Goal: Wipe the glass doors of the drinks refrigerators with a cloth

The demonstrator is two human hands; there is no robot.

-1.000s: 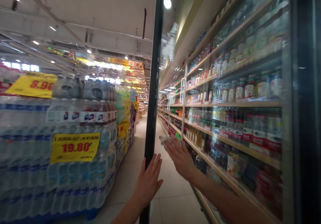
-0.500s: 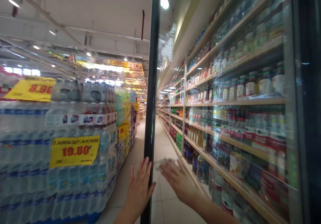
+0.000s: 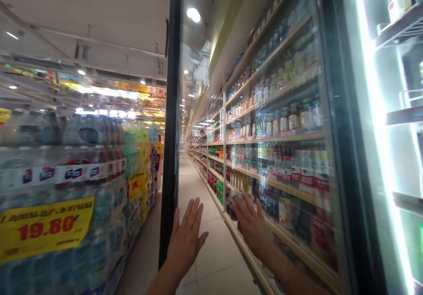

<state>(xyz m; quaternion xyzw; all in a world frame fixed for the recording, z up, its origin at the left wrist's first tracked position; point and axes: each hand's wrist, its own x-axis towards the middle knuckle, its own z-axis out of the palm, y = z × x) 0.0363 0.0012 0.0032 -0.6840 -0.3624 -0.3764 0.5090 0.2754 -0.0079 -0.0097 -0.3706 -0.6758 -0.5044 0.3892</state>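
An open glass cooler door [image 3: 198, 110] with a black frame [image 3: 172, 110] stands edge-on in front of me. My left hand [image 3: 185, 241] lies flat on the glass beside the frame, fingers spread, holding nothing. My right hand [image 3: 251, 222] is on the other side of the pane, seen through it. It presses a small pale cloth [image 3: 232, 195] against the glass under its fingertips.
Stacked packs of water bottles [image 3: 82, 189] with a yellow price sign [image 3: 42, 229] line the left of the aisle. Long shelves of bottled drinks [image 3: 284, 154] run along the right. The lit cooler interior [image 3: 396, 118] is at far right. A tiled aisle floor [image 3: 211, 259] stretches ahead.
My right hand with the cloth slid down, then right across the glass. My left hand stayed flat by the frame. The view swung right, bringing the lit cooler interior into sight.
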